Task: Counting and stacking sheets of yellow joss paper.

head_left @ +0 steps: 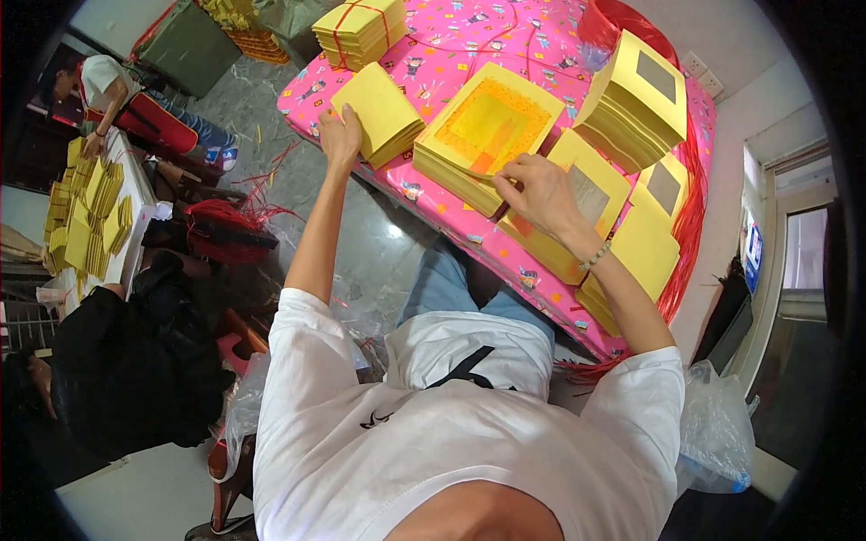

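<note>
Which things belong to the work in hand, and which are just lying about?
Apparently in use:
yellow paper stack, at the left hand
orange-printed stack, at the right hand
tied yellow bundle
red strands

Apparently lying about:
lower-right clear bag
lower-left clear bag

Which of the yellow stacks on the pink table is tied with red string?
The far-left stack on the table, just beyond the near-left stack that the left hand touches: red string wraps it, while the others show no tie.
</note>
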`<state>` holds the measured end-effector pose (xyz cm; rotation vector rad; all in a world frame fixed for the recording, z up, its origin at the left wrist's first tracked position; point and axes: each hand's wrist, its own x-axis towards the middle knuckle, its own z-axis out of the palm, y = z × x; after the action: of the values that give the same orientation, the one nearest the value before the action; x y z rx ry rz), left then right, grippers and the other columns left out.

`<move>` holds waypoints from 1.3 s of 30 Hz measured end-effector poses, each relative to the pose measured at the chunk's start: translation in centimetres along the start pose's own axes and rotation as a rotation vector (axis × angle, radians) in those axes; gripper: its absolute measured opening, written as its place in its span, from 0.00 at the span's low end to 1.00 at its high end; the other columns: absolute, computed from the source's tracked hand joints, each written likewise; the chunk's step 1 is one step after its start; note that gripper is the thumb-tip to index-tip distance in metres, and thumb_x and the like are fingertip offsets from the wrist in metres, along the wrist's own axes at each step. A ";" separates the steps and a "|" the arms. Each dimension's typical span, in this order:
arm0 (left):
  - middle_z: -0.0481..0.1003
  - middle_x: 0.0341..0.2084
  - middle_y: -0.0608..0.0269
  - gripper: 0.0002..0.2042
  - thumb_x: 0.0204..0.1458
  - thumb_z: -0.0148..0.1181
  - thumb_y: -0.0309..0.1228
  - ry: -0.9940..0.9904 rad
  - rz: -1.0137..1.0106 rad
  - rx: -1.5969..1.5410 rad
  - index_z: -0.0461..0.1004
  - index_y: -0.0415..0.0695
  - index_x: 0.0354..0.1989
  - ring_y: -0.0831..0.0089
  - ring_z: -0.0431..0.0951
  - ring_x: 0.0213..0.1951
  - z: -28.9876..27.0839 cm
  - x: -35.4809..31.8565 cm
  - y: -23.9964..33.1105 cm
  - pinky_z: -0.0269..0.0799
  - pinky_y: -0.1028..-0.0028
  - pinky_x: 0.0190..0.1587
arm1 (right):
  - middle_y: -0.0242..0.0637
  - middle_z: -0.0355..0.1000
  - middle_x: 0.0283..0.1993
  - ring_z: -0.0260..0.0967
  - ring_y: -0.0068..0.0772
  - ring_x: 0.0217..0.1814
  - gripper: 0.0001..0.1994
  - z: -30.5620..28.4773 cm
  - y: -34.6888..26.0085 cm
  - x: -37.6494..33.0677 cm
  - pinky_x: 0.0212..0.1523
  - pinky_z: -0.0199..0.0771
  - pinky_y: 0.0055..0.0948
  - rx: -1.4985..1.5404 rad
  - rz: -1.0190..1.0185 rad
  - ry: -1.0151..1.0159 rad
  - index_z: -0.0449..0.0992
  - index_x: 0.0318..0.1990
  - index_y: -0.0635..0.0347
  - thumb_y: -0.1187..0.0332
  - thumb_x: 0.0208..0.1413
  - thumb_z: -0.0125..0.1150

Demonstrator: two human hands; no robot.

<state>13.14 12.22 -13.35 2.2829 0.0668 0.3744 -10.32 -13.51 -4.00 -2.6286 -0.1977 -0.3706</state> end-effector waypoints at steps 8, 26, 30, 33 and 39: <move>0.71 0.39 0.52 0.16 0.47 0.59 0.32 0.121 0.698 -0.123 0.71 0.41 0.44 0.57 0.69 0.44 -4.2 -5.3 6.3 0.64 0.62 0.46 | 0.43 0.71 0.29 0.70 0.44 0.33 0.11 -0.3 0.7 0.2 0.35 0.69 0.39 0.134 0.143 -0.029 0.79 0.25 0.62 0.63 0.48 0.58; 0.75 0.32 0.64 0.09 0.45 0.63 0.36 -0.533 0.985 -0.141 0.77 0.47 0.32 0.64 0.70 0.39 -3.7 -8.3 9.4 0.69 0.68 0.41 | 0.36 0.73 0.34 0.73 0.32 0.30 0.12 0.2 1.7 0.5 0.33 0.72 0.27 0.166 0.249 -0.092 0.80 0.30 0.61 0.61 0.49 0.60; 0.74 0.32 0.64 0.09 0.46 0.63 0.37 -0.539 0.971 -0.148 0.77 0.46 0.32 0.64 0.70 0.40 -3.7 -8.2 9.2 0.69 0.67 0.42 | 0.36 0.73 0.34 0.73 0.31 0.30 0.12 0.3 1.7 0.6 0.33 0.72 0.27 0.178 0.254 -0.087 0.80 0.29 0.60 0.61 0.49 0.60; 0.74 0.32 0.63 0.09 0.47 0.62 0.37 -0.560 0.980 -0.123 0.77 0.46 0.32 0.63 0.70 0.41 -3.8 -8.1 9.4 0.68 0.67 0.43 | 0.36 0.73 0.34 0.73 0.31 0.30 0.12 0.2 1.6 0.6 0.32 0.72 0.27 0.181 0.264 -0.085 0.80 0.29 0.60 0.61 0.48 0.60; 0.74 0.32 0.62 0.09 0.46 0.63 0.37 -0.632 0.901 -0.121 0.77 0.46 0.32 0.62 0.69 0.40 -4.1 -8.1 9.9 0.68 0.66 0.43 | 0.37 0.73 0.32 0.73 0.31 0.29 0.12 0.2 1.5 0.7 0.31 0.71 0.28 0.165 0.275 -0.078 0.80 0.28 0.61 0.61 0.48 0.60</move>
<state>3.54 7.15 -5.48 2.0860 -1.2847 0.0737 -9.35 -14.65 -4.63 -2.4649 0.1041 -0.1511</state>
